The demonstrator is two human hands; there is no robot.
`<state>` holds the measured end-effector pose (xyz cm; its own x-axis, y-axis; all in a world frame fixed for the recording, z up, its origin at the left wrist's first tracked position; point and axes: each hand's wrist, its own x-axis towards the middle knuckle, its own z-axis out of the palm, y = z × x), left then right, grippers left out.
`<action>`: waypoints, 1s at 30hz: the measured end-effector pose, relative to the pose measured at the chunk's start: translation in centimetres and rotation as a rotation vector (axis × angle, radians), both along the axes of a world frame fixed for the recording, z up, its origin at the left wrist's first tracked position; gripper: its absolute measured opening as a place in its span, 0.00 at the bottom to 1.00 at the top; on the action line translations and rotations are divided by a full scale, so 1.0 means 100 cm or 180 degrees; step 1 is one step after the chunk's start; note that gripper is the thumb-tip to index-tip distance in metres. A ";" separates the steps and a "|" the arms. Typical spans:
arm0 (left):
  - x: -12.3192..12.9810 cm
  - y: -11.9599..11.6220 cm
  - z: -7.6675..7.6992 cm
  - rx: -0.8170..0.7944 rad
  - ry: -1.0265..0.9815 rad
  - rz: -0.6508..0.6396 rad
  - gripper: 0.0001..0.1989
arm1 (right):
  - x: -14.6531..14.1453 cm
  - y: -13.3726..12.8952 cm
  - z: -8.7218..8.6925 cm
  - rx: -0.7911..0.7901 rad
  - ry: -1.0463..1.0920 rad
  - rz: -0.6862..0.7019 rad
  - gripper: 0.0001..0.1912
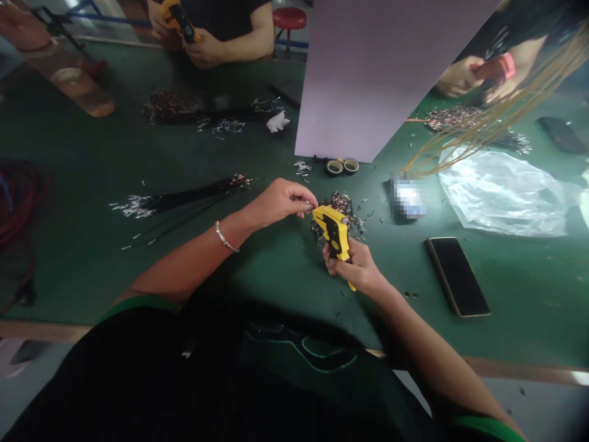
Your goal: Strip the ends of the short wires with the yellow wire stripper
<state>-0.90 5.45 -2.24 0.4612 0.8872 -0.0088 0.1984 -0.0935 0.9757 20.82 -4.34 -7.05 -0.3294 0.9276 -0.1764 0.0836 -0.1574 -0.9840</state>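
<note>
My right hand (354,264) is wrapped round the handles of a yellow and black wire stripper (335,232), its head pointing up and to the left. Close to the tool's jaws, my left hand (288,201) is closed in a pinch; what sits between the fingertips is too small to make out. Behind and beneath the stripper lies a heap of short black wire pieces with coppery ends (343,202). Left of my left hand, a bundle of black wires (184,197) with silvery tips at one end and coppery ends at the other rests on the green table (257,270).
A phone (459,276) lies at the right, near a clear plastic bag (506,193). Two tape rolls (343,167) sit before an upright pale panel (363,80). Red cable (21,202) is coiled at far left. Across the table, co-workers' hands (205,48) hold tools.
</note>
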 end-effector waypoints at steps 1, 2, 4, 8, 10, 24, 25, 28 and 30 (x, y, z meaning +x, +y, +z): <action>0.000 0.001 -0.001 -0.0025 -0.0020 -0.0007 0.05 | -0.001 0.000 0.000 0.0005 -0.0030 0.0001 0.10; -0.001 0.002 -0.003 -0.0042 -0.0045 -0.0016 0.05 | -0.001 0.000 -0.001 0.0006 -0.0044 0.0004 0.10; -0.001 0.004 -0.007 -0.0061 -0.0098 -0.0047 0.05 | -0.002 0.001 -0.002 0.0010 -0.0043 -0.0004 0.10; -0.002 0.008 -0.013 -0.0060 -0.0184 -0.0105 0.04 | -0.003 0.000 -0.005 0.0146 -0.0038 -0.0048 0.10; -0.001 0.009 -0.014 -0.0090 -0.0213 -0.0107 0.04 | -0.003 0.000 -0.007 0.0219 -0.0050 -0.0069 0.10; 0.005 0.013 -0.017 -0.0006 -0.0343 -0.0165 0.03 | -0.004 0.000 -0.010 0.0187 -0.0014 -0.0162 0.11; 0.005 0.014 -0.018 0.0015 -0.0353 -0.0175 0.03 | -0.004 0.000 -0.009 0.0152 0.0005 -0.0159 0.12; 0.005 0.017 -0.022 0.0062 -0.0364 -0.0188 0.03 | -0.006 0.001 -0.008 0.0139 -0.0050 -0.0180 0.10; 0.006 0.018 -0.024 0.0092 -0.0339 -0.0149 0.03 | -0.006 0.003 -0.009 0.0251 -0.0170 -0.0224 0.09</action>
<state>-0.32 7.29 -4.69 0.4991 0.8639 0.0678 0.0885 -0.1286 0.9877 20.19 -4.04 -7.93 -0.2550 0.9598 -0.1174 0.1277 -0.0869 -0.9880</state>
